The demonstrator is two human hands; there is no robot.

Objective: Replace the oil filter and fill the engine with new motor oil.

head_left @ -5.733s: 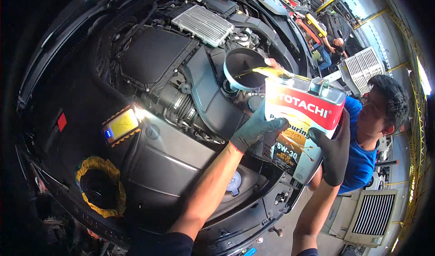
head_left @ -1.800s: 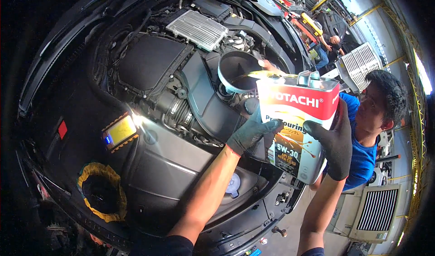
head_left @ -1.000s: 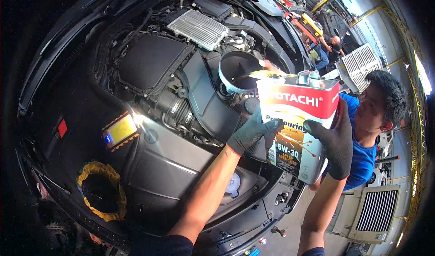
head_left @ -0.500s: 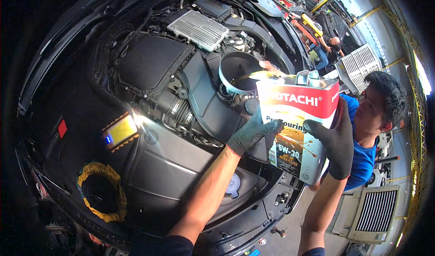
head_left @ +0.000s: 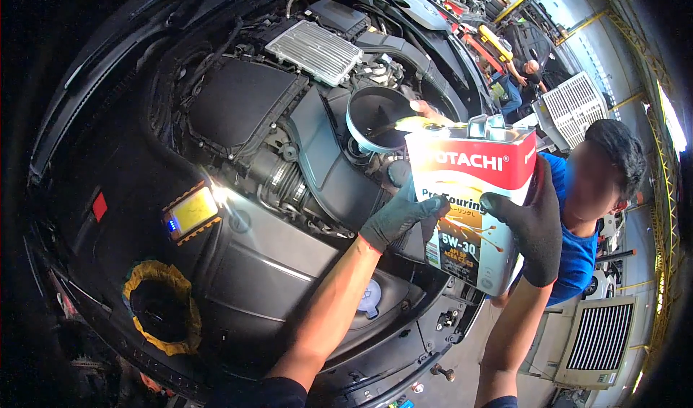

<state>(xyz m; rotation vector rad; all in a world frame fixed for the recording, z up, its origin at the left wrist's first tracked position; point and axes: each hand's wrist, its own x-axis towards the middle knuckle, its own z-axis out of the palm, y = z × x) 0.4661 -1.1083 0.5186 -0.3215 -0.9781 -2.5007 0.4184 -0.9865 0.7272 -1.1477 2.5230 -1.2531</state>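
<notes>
Metal can (head_left: 473, 184): right of centre in the frame, red, white and orange, raised in front of the car's front edge, its top left corner near the funnel.
Left hand (head_left: 401, 219): dark-gloved, grip closed around the can's left side, thumb on the front face, other fingers largely hidden.
Right hand (head_left: 533, 227): also gloved, grip spread across the right side, thumb pressing the front.
Funnel (head_left: 369, 103): dark, wide-mouthed, just above centre; a yellow lip-like shape (head_left: 420, 123) reaches toward it from the can's top.
Weight: probably fairly heavy if much is inside; the fill level cannot be told.
Walls: likely thin sheet metal, stiff at the edges, apt to dent mid-panel, slick if oily.
Best hold: both lower sides, near the corners; the folded top handle (head_left: 486, 125) looks like a second choice.
Left of frame: lit yellow lamp (head_left: 195, 212) on the dark engine-bay trim.
</notes>
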